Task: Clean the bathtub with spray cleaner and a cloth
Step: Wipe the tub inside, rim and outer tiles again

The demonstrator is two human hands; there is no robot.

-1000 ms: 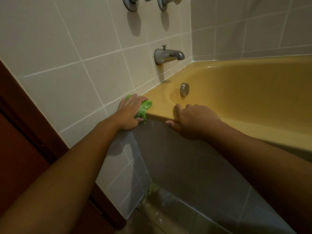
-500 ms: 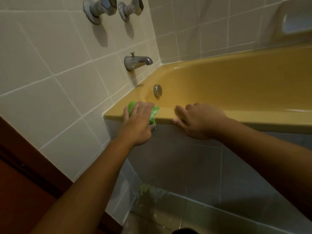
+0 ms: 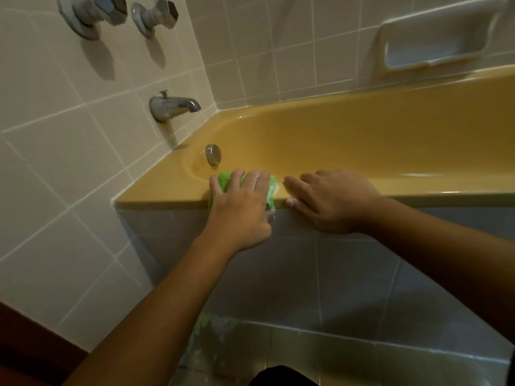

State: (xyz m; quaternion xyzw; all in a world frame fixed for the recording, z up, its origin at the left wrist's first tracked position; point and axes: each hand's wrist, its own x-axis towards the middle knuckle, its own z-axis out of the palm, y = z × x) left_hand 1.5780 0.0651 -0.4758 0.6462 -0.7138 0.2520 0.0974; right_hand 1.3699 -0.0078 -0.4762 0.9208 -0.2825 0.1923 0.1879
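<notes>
Item: bathtub point(image 3: 362, 140), mustard-yellow, set in a tiled corner, seen from above its near rim.

Cloth point(image 3: 224, 180) – green, bunched, lying on the near rim close to the tap end and draped over the rim's outer edge. Most of it is covered by the hand on it.

Left hand point(image 3: 242, 208) – on top of the cloth, fingers curved over the bundle, thumb tucked low at the rim's edge; it grips the cloth and holds it against the rim.

Right hand point(image 3: 333, 203) – just beside the cloth on the same rim and apart from the left hand. Its fingers lie fairly straight and flat across the rim, its thumb tip is at the front edge, and it holds nothing. The fingertips are slightly blurred.

Fittings: a metal spout point(image 3: 174, 107) on the end wall above the tub, two tap handles point(image 3: 96, 13) higher up, and a round overflow cover point(image 3: 213, 154) on the tub's inner end wall.

Surroundings: pale wall tiles point(image 3: 55, 162), a recessed soap dish point(image 3: 434, 43) in the far wall, a grey tiled front panel point(image 3: 306, 274) below the rim, and a grey tiled floor point(image 3: 362, 366).
</notes>
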